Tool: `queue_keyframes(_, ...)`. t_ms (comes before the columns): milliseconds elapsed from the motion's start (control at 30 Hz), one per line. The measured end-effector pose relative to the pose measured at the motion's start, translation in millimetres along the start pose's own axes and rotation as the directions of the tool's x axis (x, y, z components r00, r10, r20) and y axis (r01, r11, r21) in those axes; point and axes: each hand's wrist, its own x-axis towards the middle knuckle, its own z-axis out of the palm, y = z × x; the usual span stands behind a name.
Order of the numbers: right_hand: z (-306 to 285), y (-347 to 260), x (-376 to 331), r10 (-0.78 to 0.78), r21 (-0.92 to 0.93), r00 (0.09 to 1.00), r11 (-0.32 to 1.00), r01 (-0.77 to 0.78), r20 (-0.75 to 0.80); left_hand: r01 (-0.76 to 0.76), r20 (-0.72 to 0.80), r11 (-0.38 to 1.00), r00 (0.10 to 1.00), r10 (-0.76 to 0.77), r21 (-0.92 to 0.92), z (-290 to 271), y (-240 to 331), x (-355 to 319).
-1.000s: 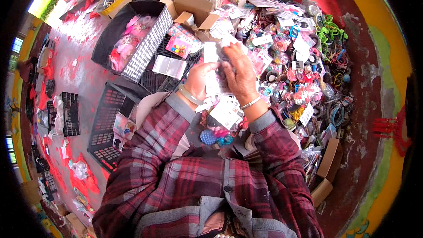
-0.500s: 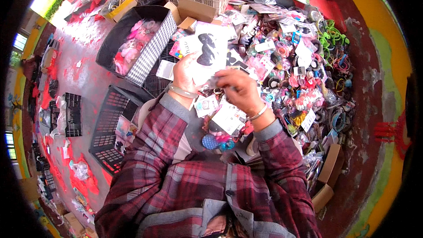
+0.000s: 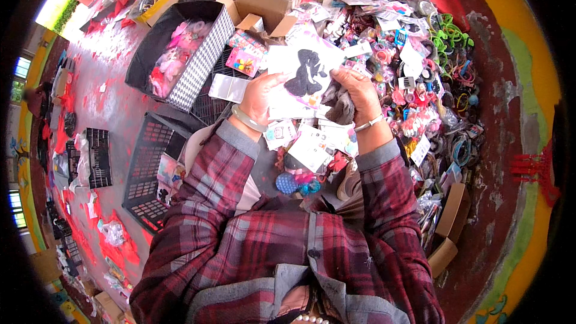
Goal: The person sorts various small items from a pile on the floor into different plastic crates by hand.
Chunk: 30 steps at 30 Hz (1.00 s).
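My left hand [image 3: 259, 97] and right hand [image 3: 358, 91] pinch white card [image 3: 300, 75] with black bow by its edges; card light, bendy, likely creases.

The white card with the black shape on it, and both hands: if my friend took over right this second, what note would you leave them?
Left hand: holds the left edge of the white card with the black shape, raised over the pile.
Right hand: grips the card's right side, with a dark bit of cloth bunched under the fingers.
Nearby: more white cards lie just below the hands; the heap of colourful hair accessories is to the right; a black bin with pink items is to the left.
Done: one card is picked up.
Left: the card is not yet set down anywhere.
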Motion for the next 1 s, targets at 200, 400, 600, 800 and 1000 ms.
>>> queue_keyframes(200, -6.7, -19.4, -4.0, -0.039, 0.075, 0.999, 0.996, 0.042, -0.037, -0.085, -0.057, 0.996, 0.995, 0.085, 0.004, -7.7, 0.8, 2.9)
queue_keyframes(400, -20.8, -44.9, -9.0, -0.358, -0.464, 0.911, 0.855, 0.231, -0.206, -0.227, -0.109, 0.968, 0.97, 0.215, -0.106, 10.0, 10.0, -1.3)
queue_keyframes(600, 27.6, -38.2, -35.6, -0.508, -0.973, 0.855, 0.128, 0.191, 0.101, -0.487, 0.016, 0.812, 0.86, 0.51, 0.322, 8.4, -15.8, 11.3)
queue_keyframes(800, 60.1, -5.5, -40.9, -0.505, -0.92, 0.822, 0.123, 0.371, 0.264, -0.079, 0.03, 0.996, 0.996, 0.081, -0.048, 32.1, -30.8, 0.7)
queue_keyframes(1000, 47.8, 1.0, -29.2, -0.399, -0.809, 0.868, 0.378, 0.45, 0.296, -0.099, 0.046, 0.993, 0.994, 0.102, -0.07, 9.3, -30.9, 12.6)
